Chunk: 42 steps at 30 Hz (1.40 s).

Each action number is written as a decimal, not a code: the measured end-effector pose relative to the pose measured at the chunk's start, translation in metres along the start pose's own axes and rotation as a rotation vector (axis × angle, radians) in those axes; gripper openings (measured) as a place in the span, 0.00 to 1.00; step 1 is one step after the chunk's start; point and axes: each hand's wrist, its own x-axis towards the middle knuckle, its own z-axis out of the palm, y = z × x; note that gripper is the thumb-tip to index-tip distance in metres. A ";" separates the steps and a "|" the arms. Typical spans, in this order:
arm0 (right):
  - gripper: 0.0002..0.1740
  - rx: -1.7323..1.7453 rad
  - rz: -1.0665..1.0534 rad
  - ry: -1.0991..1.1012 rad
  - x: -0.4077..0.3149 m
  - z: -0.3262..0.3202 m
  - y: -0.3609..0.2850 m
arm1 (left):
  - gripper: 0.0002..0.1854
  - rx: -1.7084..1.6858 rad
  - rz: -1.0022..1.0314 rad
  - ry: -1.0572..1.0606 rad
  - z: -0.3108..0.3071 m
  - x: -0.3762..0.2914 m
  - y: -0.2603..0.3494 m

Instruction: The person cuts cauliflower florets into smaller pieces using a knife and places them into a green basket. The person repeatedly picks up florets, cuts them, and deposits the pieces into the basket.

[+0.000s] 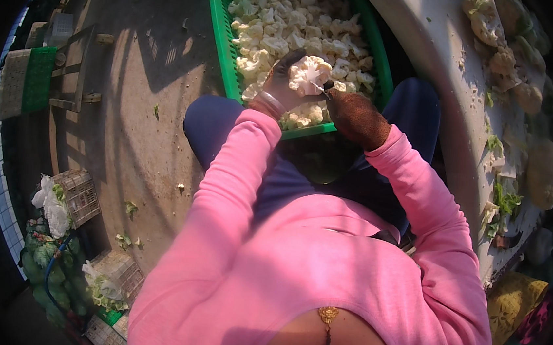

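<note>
My left hand [280, 85], in a worn glove, cups a piece of cauliflower [310, 73] whose cut stem side faces up. At the stem is my right hand [358, 116], in a brown glove, with its fingers closed around a small tool [328, 95]. Most of that tool is hidden, and only a thin bit that looks like a blade shows. Both hands are over the near end of a green plastic crate [218, 34]. Many cut cauliflower florets [290, 21] fill the crate, which stands in front of my knees.
To the right, a pale table [466, 85] carries cauliflower heads [484, 20], leaf scraps [505, 198] and a curved blade [508, 240]. Slatted crates [76, 195] and netted green vegetables [53, 271] stand at the left. A frame [74, 73] rests on the concrete floor [149, 161].
</note>
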 end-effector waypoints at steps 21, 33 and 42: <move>0.14 -0.360 -0.032 -0.435 0.040 -0.010 0.027 | 0.19 -0.065 -0.633 0.015 0.002 0.000 0.042; 0.10 0.178 0.163 0.172 0.032 -0.018 0.008 | 0.27 -1.062 -0.260 0.311 -0.021 0.011 0.018; 0.12 0.139 0.296 0.024 0.048 0.017 -0.013 | 0.18 0.024 0.044 0.481 0.003 0.014 -0.022</move>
